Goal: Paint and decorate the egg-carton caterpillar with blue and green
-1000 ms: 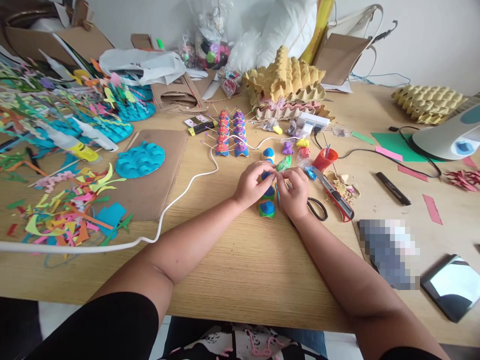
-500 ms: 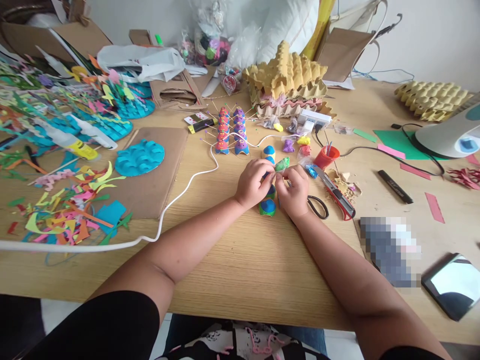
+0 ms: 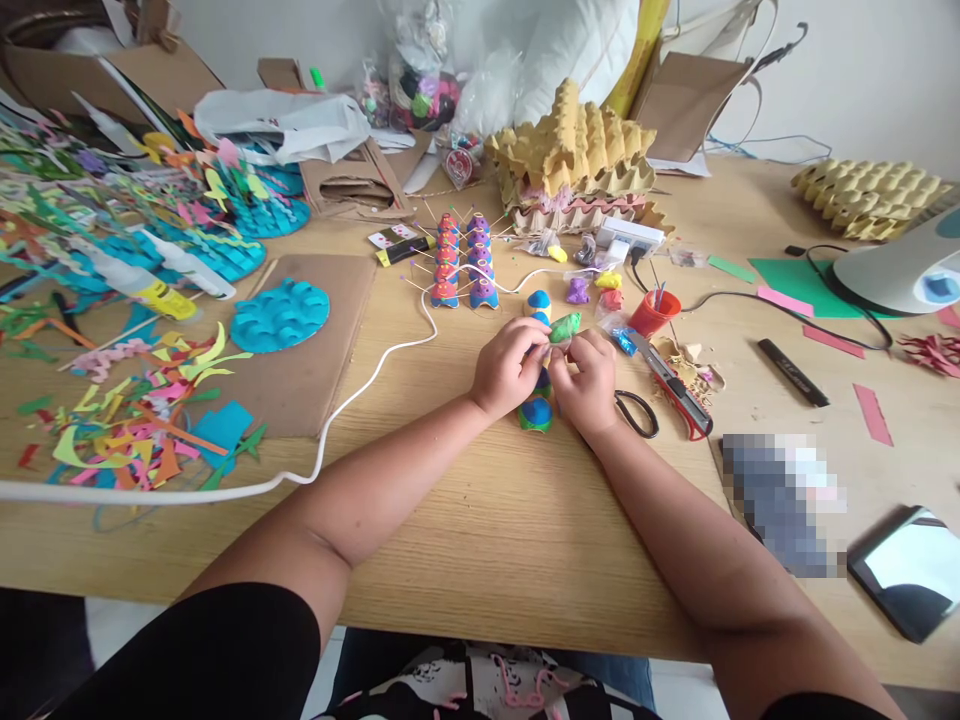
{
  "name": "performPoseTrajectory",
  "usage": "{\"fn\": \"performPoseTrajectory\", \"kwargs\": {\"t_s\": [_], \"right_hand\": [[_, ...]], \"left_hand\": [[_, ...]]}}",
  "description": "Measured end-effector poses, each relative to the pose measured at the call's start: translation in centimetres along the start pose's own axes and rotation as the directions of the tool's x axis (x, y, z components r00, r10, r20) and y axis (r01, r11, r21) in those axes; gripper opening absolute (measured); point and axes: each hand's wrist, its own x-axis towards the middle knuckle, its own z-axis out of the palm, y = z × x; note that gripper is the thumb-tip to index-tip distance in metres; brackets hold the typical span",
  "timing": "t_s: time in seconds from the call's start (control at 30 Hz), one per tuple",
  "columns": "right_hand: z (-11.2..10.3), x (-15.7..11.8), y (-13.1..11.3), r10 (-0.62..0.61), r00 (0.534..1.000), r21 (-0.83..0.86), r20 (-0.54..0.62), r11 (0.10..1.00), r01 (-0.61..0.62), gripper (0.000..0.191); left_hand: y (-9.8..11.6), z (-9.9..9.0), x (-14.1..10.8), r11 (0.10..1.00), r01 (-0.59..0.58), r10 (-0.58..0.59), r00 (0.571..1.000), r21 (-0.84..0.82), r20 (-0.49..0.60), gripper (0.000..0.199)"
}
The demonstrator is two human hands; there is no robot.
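Right hand [image 3: 585,382] slightly farther from left hand [image 3: 510,368], open tabletop [image 3: 465,540] between forearms [image 3: 409,450].

Colourful paper scraps [image 3: 142,420] and a cutter [image 3: 675,388] lie on the wooden table [image 3: 450,540].

So there's this bumpy blue-and-green egg-carton strip [image 3: 535,412] lying lengthwise on the tabletop, far bump blue over a pale yellow base, near one blue over green, middle part mostly covered, with a lumpy green clay packet [image 3: 565,327] just beside it.
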Motion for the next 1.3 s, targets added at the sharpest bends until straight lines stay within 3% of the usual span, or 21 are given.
{"fn": "performPoseTrajectory", "kwargs": {"t_s": [0.4, 0.6, 0.73, 0.8, 0.9, 1.0, 1.07, 1.17, 1.23, 1.3], "right_hand": [[0.3, -0.7, 0.1, -0.060, 0.998, 0.025, 0.005, 0.998, 0.060, 0.019], [0.3, -0.7, 0.2, -0.066, 0.998, 0.012, -0.004, 0.998, 0.066, 0.020], [0.1, -0.9, 0.4, -0.088, 0.992, -0.021, -0.093, 0.996, 0.086, 0.004], [0.1, -0.9, 0.8, -0.104, 0.986, -0.039, -0.131, 0.994, 0.100, 0.029], [0.3, -0.8, 1.5, -0.113, 0.989, -0.045, -0.093, 0.993, 0.109, 0.059], [0.6, -0.6, 2.0, -0.070, 0.998, -0.002, -0.008, 0.998, 0.070, 0.054], [0.5, -0.5, 1.9, -0.018, 0.999, 0.033, 0.044, 0.999, 0.016, 0.038], [0.3, -0.4, 1.6, 0.055, 0.997, 0.068, 0.054, 0.996, -0.059, 0.026], [0.1, -0.4, 1.4, 0.083, 0.996, 0.097, 0.037, 0.992, -0.086, 0.026], [0.0, -0.5, 1.3, 0.094, 0.995, 0.133, 0.033, 0.986, -0.098, 0.028]], "left_hand": [[-0.2, -0.1, 0.1, 0.985, 0.114, -0.120, 0.992, -0.126, -0.035, 0.017], [-0.4, 0.3, -0.1, 0.943, 0.229, -0.246, 0.968, -0.241, -0.045, 0.024], [-0.6, 0.6, 0.0, 0.887, 0.298, -0.339, 0.939, -0.354, -0.060, 0.028], [-0.7, 0.6, 0.2, 0.848, 0.340, -0.403, 0.912, -0.406, -0.077, 0.034], [-0.8, 0.6, 0.2, 0.783, 0.409, -0.485, 0.873, -0.469, -0.048, 0.043], [-0.9, 0.6, 0.1, 0.729, 0.479, -0.517, 0.853, -0.488, 0.065, 0.051], [-1.0, 0.5, 0.0, 0.729, 0.489, -0.511, 0.854, -0.479, 0.095, 0.052], [-1.1, 0.3, 0.1, 0.792, 0.453, -0.490, 0.872, -0.409, 0.016, 0.049], [-0.9, -0.1, 0.2, 0.866, 0.398, -0.431, 0.901, -0.303, -0.046, 0.049], [-0.5, -0.4, 0.5, 0.934, 0.299, -0.313, 0.949, -0.196, -0.042, 0.047]]}}
